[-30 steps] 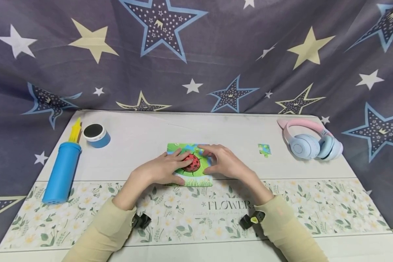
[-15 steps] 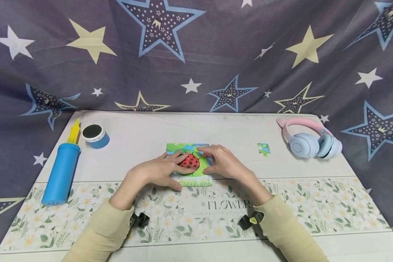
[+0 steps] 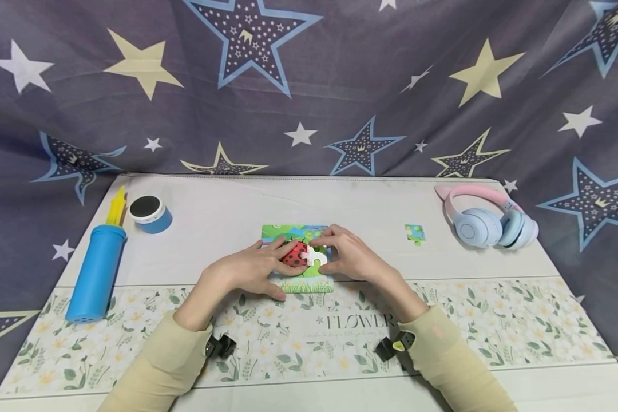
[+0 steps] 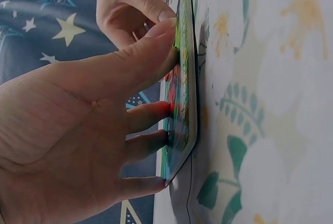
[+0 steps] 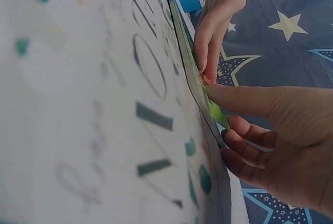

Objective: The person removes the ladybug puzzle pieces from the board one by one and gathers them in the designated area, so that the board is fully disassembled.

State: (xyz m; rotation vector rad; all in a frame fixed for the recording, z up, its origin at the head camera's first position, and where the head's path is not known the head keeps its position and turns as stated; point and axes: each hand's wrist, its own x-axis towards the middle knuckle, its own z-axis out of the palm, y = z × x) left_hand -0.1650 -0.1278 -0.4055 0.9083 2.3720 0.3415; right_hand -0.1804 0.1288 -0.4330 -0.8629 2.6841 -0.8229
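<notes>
A ladybug jigsaw puzzle (image 3: 309, 285) lies on the table, with a white piece-shaped gap (image 3: 316, 256) at the right of the ladybug. My left hand (image 3: 249, 268) rests on its left part, fingers spread and fingertips pressing the picture. At the right edge, my right hand (image 3: 357, 254) pinches a green puzzle piece (image 5: 217, 115) between thumb and fingers. In the right wrist view that piece stands tilted up from the board. Most of it is hidden by the fingers in the head view. Another puzzle piece (image 3: 415, 233) lies by itself to the right.
Pink and blue headphones (image 3: 486, 220) lie at the back right. At the left are a blue hand pump (image 3: 96, 272) with a yellow nozzle and a small blue and white round speaker (image 3: 151, 214). A star-patterned curtain (image 3: 309, 86) hangs behind the table.
The right fingers have lifted a piece out of the puzzle, baring a white gap beside the ladybug. My left hand has shifted slightly left, its fingers still on the board.
</notes>
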